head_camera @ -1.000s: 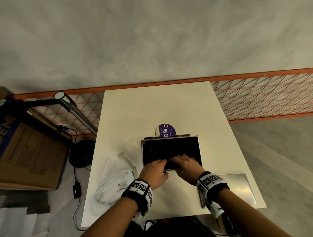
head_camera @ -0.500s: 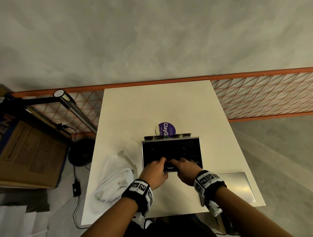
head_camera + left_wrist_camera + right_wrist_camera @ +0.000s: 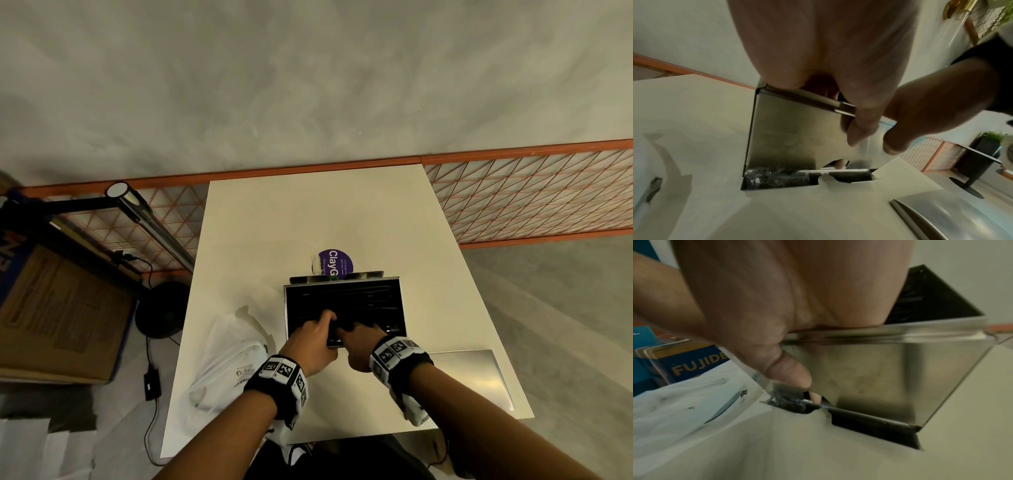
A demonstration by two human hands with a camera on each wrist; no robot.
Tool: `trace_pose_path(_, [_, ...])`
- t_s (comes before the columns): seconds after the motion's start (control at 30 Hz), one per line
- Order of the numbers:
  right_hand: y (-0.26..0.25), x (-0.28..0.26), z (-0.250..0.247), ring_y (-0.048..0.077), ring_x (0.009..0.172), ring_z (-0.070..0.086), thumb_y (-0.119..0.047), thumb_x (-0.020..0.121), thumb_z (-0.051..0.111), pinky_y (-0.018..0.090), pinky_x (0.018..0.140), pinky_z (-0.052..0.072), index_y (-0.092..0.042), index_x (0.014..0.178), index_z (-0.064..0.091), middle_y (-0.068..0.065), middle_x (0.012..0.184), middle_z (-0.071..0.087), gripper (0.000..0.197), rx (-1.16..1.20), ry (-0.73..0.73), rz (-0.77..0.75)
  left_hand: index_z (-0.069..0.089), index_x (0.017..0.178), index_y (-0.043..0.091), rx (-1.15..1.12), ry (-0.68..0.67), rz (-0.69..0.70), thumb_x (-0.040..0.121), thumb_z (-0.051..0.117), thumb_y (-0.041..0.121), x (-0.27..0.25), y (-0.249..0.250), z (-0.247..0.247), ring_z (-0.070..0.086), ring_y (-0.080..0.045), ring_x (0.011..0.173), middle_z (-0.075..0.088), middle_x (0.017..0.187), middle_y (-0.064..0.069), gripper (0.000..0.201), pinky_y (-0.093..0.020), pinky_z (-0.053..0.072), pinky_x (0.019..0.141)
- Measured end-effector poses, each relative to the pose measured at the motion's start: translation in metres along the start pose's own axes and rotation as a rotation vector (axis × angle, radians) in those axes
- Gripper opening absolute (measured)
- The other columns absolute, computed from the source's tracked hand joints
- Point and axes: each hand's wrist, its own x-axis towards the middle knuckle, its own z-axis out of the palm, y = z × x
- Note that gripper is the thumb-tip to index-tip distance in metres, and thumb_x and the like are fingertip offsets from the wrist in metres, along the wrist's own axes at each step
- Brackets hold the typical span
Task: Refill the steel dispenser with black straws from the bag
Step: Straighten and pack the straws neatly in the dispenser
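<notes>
The steel dispenser stands open-topped on the white table, with black straws lying across its inside. My left hand reaches over the near rim. Its thumb presses the outside of the front wall while its fingers are down inside. A fingertip shows through the bottom slot, where more straws lie. My right hand is beside it, fingers also hidden inside. The white plastic bag lies slack to the left.
A curved steel lid lies on the table to the right of my arms. A purple ClayGo disc sits just behind the dispenser. A lamp bar and a cardboard box are off the table's left side.
My right hand has drawn left and back from the straws toward the near wall, closing up beside the left hand. The left hand has barely shifted.
</notes>
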Motion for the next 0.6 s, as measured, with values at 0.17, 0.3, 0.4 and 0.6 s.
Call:
trace_pose_path(0.17, [0.003,0.002,-0.002,0.032,0.126,0.048,-0.013,0.087,0.048,0.050,0.106,0.037,-0.024,0.145,0.031,0.012,0.135,0.053,0.062,0.010,0.033,0.019,0.045,0.120,0.020,0.037,0.008,-0.030,0.086,0.068,0.028,0.004,0.001,-0.004,0.069,-0.032,0.095,0.069,0.107,-0.009,0.042,-0.041,0.058,0.081])
trace_pose_path(0.3, [0.008,-0.001,-0.002,0.033,0.123,0.051,-0.012,0.085,0.048,0.048,0.103,0.039,-0.022,0.141,0.033,0.012,0.130,0.057,0.058,0.099,0.088,0.051,0.054,0.119,0.014,0.126,-0.035,-0.050,0.089,0.063,0.030,0.007,0.003,-0.003,0.067,-0.038,0.101,0.068,0.113,-0.014,0.036,-0.043,0.056,0.086])
trace_pose_path(0.4, [0.013,0.003,-0.004,0.036,0.113,0.060,-0.010,0.085,0.048,0.043,0.095,0.049,-0.019,0.141,0.034,0.015,0.125,0.062,0.058,0.201,0.066,0.048,0.052,0.123,0.013,0.141,-0.055,-0.066,0.090,0.061,0.030,0.008,0.003,0.001,0.066,-0.039,0.102,0.067,0.114,-0.016,0.038,-0.043,0.056,0.086])
trace_pose_path(0.6, [0.009,0.011,-0.006,0.035,0.109,0.061,-0.015,0.087,0.053,0.038,0.092,0.050,-0.016,0.134,0.047,0.014,0.119,0.065,0.048,0.078,-0.023,0.013,0.052,0.129,0.013,0.100,-0.049,-0.088,0.090,0.063,0.027,0.008,0.003,0.004,0.065,-0.038,0.106,0.066,0.119,-0.016,0.043,-0.039,0.053,0.087])
